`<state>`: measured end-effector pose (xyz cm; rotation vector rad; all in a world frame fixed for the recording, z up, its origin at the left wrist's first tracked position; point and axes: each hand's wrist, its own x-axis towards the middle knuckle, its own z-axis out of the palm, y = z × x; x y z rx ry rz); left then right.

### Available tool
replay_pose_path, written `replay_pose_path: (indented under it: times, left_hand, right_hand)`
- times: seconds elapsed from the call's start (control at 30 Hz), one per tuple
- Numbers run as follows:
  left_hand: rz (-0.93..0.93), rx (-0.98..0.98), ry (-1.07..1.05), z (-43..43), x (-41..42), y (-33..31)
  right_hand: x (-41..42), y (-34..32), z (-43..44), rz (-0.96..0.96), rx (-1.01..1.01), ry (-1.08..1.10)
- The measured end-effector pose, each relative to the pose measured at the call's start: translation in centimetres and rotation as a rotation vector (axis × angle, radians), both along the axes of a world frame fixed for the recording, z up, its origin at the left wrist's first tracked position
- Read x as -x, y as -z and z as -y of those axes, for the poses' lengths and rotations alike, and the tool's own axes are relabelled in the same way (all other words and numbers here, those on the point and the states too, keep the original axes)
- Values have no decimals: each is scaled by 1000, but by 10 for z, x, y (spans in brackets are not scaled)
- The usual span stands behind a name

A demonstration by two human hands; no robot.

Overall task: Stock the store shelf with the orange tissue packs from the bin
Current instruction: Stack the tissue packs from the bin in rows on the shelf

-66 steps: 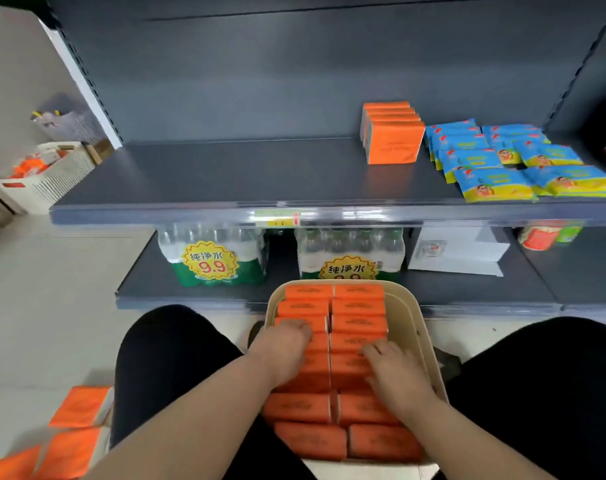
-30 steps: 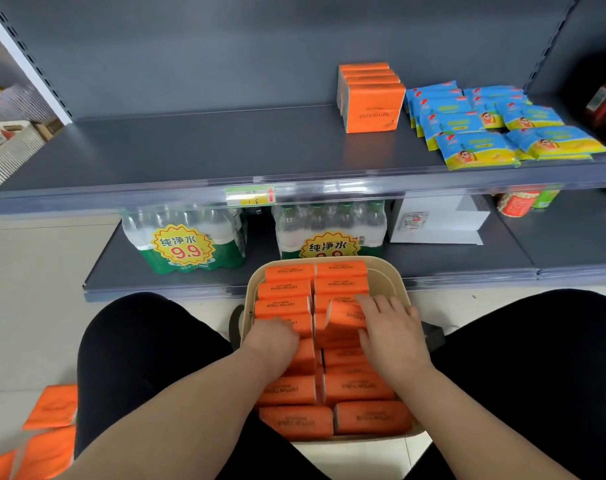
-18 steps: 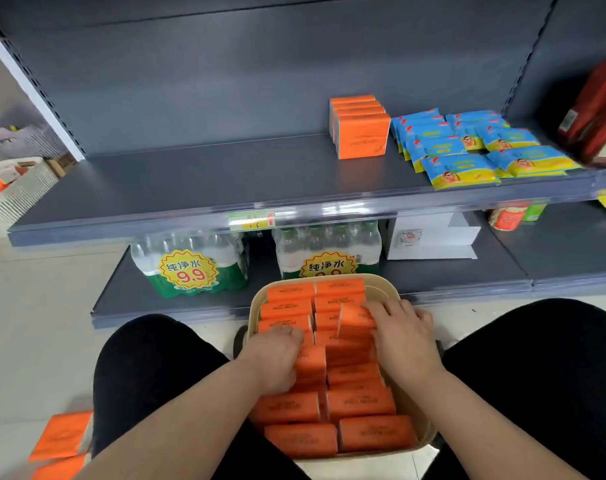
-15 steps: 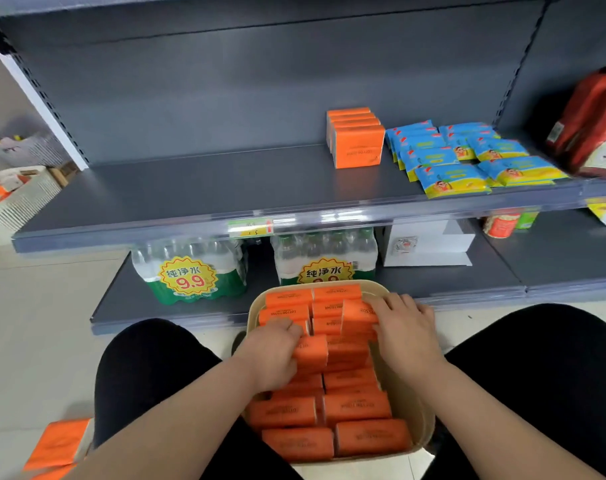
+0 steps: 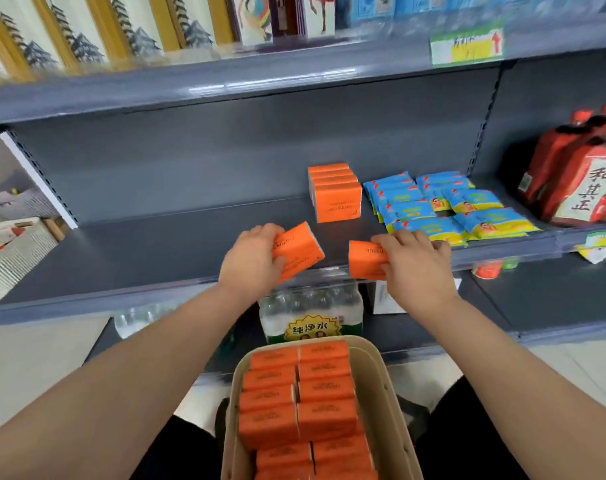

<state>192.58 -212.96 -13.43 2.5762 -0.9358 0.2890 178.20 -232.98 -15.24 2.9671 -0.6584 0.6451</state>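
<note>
Orange carry step. Gripping left pack point(image 5: 296, 251) in left hand point(image 5: 251, 261), right pack point(image 5: 365, 259) in right hand point(image 5: 416, 268), fingers curled round each, above shelf point(image 5: 139, 254) front edge. Bin point(image 5: 374, 393) below. Next: stand both upright beside stocked row point(image 5: 336, 199).

Left forearm point(image 5: 139, 372) and right forearm point(image 5: 523, 362) are bare along all their visible length, and so are the left hand point(image 5: 251, 261) and right hand point(image 5: 417, 268). Plain black trousers point(image 5: 468, 445) of matte cloth cover both legs point(image 5: 177, 455).
</note>
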Motion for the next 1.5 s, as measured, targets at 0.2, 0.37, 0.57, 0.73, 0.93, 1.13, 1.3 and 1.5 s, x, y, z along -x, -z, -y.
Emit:
replay_pose_path:
  times: [0.2,0.37,0.57,0.73,0.93,1.13,1.3,1.5]
  left_hand:
    - [19,-148,-34,68,-51,-4]
    - [18,-265,-26,119,-79,7]
    - [51,-274,37,171,-104,11]
    - [111,-301,67,196,-121,10]
    - [98,-167,72,192,-135,9]
    - [49,71,-30,146,-144,3]
    - [30,40,-50,119,-149,5]
    - [15,61,8,113,-140,10]
  right_hand:
    - [-36,-6,43,-27,14,-12]
    - [-59,-3,65,-104,9,-51]
    - [-76,3,85,-102,-36,-86]
    - [-85,6,95,-90,-31,-119]
    - [-108,7,98,-84,-50,-156]
    - [-153,14,84,-76,-106,-238]
    - [-181,20,81,1,-90,-219]
    - [-187,23,79,1,-66,-175]
